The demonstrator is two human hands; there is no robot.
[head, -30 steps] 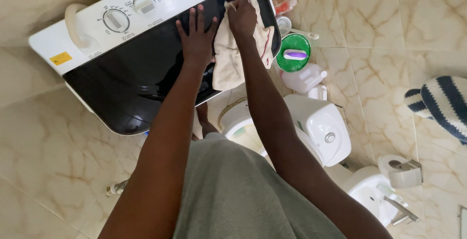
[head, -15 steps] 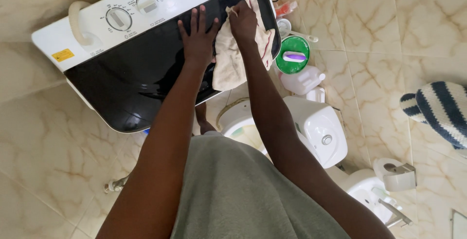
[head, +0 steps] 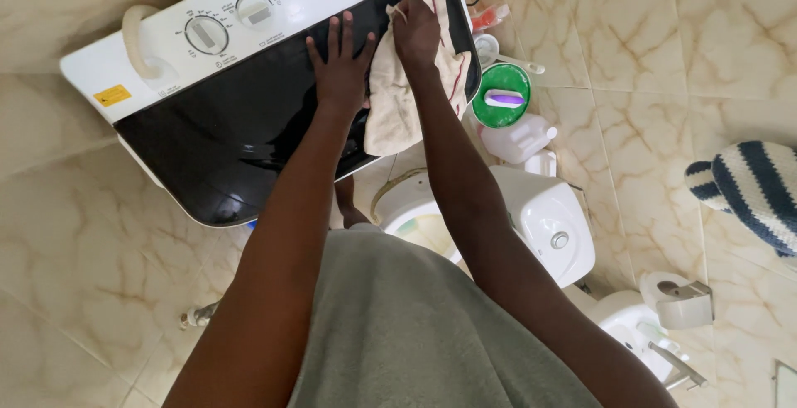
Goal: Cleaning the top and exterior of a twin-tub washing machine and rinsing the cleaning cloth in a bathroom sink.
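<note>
1. Nearest the camera, at 6 o'clock, the person's grey shirt [head: 415,325] fills the lower frame, with both bare arms reaching up and away.
2. Just past it, at about 4 o'clock, sits a white toilet [head: 540,217], and a chrome tap [head: 677,362] shows at the lower right over the marbled floor tiles [head: 664,59].
3. At 12 o'clock the left hand [head: 339,63] lies flat on the black lid [head: 241,134] of the white washing machine [head: 124,68], fingers spread wide, holding nothing.
4. Just beside it, toward 1 o'clock, the right hand [head: 415,30] is closed on a cream cloth [head: 398,101] with a red stripe, pressing it on the lid's right end; the cloth's lower edge hangs over the front rim.
5. Judging by this, the step in hand is wiping the lid, with the left hand bracing.
6. The next pass likely calls for steady downward pressure and a sweep toward 9 o'clock, where most of the lid lies, with the left hand lifted out of the way.
7. Farthest, at 2 o'clock beyond the machine, stand a green tub [head: 502,92] and a white jug [head: 519,138].
</note>
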